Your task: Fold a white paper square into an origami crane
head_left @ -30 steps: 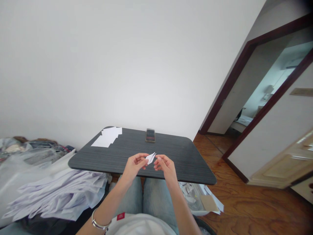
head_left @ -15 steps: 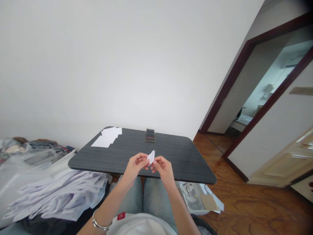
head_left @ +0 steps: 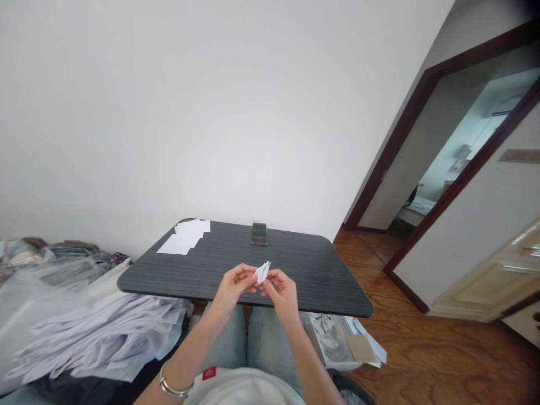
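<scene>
Over the near edge of a dark grey table [head_left: 312, 270], both of my hands pinch a small folded piece of white paper [head_left: 263, 271]. My left hand [head_left: 234, 284] grips its left side with curled fingers. My right hand [head_left: 282, 287] grips its right side, fingertips pressed together on the fold. The paper's pointed flaps stick up between the two hands. A silver bracelet [head_left: 174, 386] sits on my left wrist.
A few white sheets [head_left: 185, 236] lie at the table's far left corner, and a phone [head_left: 259, 233] rests at the far middle. Crumpled paper and plastic [head_left: 93, 332] pile up on the left. A box with papers [head_left: 346, 346] stands on the wooden floor under the table's right side. An open doorway [head_left: 455, 169] is at the right.
My right hand has moved in closer to the left one and now pinches the paper. The folded piece has turned more upright between the fingers.
</scene>
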`<action>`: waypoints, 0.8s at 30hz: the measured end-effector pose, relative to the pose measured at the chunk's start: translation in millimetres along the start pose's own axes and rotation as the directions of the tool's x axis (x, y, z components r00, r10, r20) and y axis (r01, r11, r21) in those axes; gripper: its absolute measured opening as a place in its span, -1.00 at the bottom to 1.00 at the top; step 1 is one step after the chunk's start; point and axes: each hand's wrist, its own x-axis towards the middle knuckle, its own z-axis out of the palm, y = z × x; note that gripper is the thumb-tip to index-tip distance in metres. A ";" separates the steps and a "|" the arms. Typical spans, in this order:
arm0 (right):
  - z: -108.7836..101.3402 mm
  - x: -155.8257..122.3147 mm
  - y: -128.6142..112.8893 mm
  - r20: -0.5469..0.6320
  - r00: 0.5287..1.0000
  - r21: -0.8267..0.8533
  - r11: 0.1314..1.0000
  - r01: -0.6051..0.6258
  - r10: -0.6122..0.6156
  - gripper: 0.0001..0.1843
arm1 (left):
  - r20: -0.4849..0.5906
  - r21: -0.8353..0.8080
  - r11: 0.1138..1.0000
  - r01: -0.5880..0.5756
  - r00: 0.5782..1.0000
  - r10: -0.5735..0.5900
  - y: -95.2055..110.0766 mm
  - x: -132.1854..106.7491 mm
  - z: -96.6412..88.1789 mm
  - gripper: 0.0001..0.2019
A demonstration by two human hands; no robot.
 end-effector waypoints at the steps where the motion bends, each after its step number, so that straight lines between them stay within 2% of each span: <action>1: 0.6 -0.3 -0.8 -0.004 1.000 -0.011 1.000 0.002 -0.002 -0.85 | -0.008 0.028 1.000 -0.009 1.000 0.009 -0.2 0.5 0.2 -0.78; 8: 5.7 -2.2 -7.0 -0.062 0.998 -0.026 1.000 0.005 -0.006 -0.88 | -0.102 0.154 0.984 -0.087 0.989 0.104 -0.8 2.3 1.6 -0.81; 13: 8.5 -4.1 -9.2 -0.148 0.989 0.051 0.998 0.038 -0.030 -0.80 | -0.130 0.234 0.960 -0.156 0.973 0.190 -1.4 1.3 2.3 -0.88; 20: 8.2 -3.5 -5.6 -0.101 0.995 0.051 0.999 -0.010 0.015 -0.90 | -0.126 0.228 0.960 -0.165 0.972 0.197 0.1 -1.7 5.3 -0.88; 24: 8.8 -4.9 -3.8 -0.104 0.994 -0.032 0.999 0.034 -0.037 -0.90 | -0.119 0.291 0.914 -0.283 0.937 0.328 1.7 -5.6 7.3 -0.94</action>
